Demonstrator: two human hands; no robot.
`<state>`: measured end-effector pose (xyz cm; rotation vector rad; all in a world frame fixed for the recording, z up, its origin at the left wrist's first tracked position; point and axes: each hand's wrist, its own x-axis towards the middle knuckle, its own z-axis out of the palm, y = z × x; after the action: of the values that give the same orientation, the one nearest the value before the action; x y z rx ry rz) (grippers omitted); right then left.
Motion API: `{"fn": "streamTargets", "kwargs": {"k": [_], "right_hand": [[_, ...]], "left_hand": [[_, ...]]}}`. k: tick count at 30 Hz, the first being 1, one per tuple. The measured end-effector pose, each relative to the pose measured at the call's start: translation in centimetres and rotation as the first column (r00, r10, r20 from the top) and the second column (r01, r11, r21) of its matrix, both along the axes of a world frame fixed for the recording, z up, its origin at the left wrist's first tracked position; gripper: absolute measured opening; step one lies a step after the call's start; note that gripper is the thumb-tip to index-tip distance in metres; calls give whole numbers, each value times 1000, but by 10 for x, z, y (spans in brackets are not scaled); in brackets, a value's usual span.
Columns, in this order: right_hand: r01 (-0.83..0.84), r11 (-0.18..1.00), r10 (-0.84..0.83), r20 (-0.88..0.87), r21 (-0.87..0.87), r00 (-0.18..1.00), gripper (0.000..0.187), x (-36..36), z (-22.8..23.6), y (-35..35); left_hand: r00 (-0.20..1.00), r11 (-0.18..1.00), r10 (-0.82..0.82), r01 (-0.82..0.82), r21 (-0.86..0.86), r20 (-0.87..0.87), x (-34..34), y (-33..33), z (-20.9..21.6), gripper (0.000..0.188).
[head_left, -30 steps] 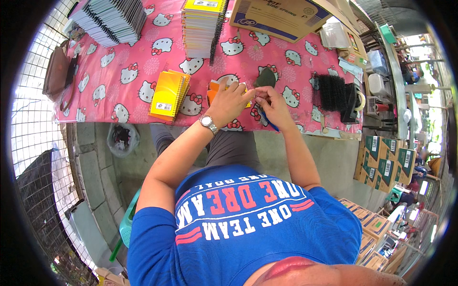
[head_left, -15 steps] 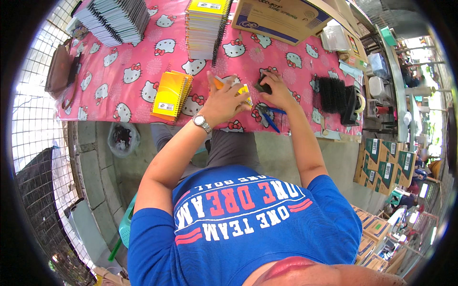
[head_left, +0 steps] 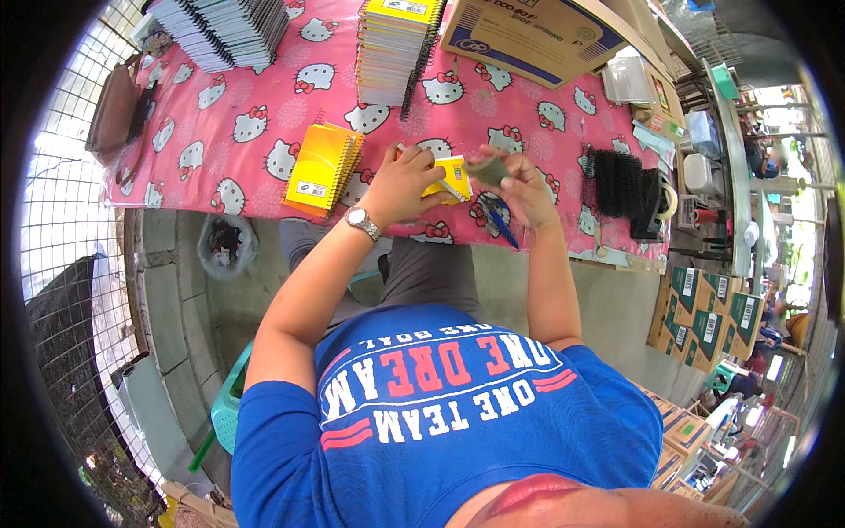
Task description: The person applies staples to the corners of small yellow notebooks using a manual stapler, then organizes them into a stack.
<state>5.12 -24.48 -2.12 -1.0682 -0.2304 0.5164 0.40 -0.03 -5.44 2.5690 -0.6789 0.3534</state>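
My left hand point(head_left: 402, 187), with a silver watch at the wrist, curls its fingers over a small yellow notebook point(head_left: 453, 174) at the table's near edge. Much of that notebook is hidden under the hand. Just right of it, my right hand point(head_left: 528, 195) pinches a small dark grey-green piece point(head_left: 489, 170), flat and bent, perhaps cloth or sandpaper. The piece is held close to the notebook's right end; whether they touch I cannot tell. Pliers with blue handles point(head_left: 502, 224) lie beside my right hand. To the left rests a short stack of yellow spiral notebooks point(head_left: 319, 172).
On the pink patterned table cover point(head_left: 251, 163) stand a tall notebook stack point(head_left: 387, 57), another stack point(head_left: 216, 31) and a cardboard box point(head_left: 528, 40). Black wire coils point(head_left: 616, 183) lie at the right, a brown bag point(head_left: 114, 106) at the left. A plastic bag point(head_left: 227, 246) sits below.
My right hand has lifted off the table and brought the grey-green piece up toward the notebook. My left hand's spread fingers have curled in over the notebook.
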Motion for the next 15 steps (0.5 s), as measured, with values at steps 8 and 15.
{"fn": "streamTargets", "kwargs": {"k": [8, 15], "right_hand": [[-395, 880, 412, 11, -265, 911, 32, -2, 5, -1], [-439, 898, 437, 173, -28, 883, 53, 9, -7, -2]], "left_hand": [[998, 996, -24, 28, -84, 54, 0, 5, -2, 35], [997, 994, -52, 57, -96, 59, 2, 4, 1, 37]]}}
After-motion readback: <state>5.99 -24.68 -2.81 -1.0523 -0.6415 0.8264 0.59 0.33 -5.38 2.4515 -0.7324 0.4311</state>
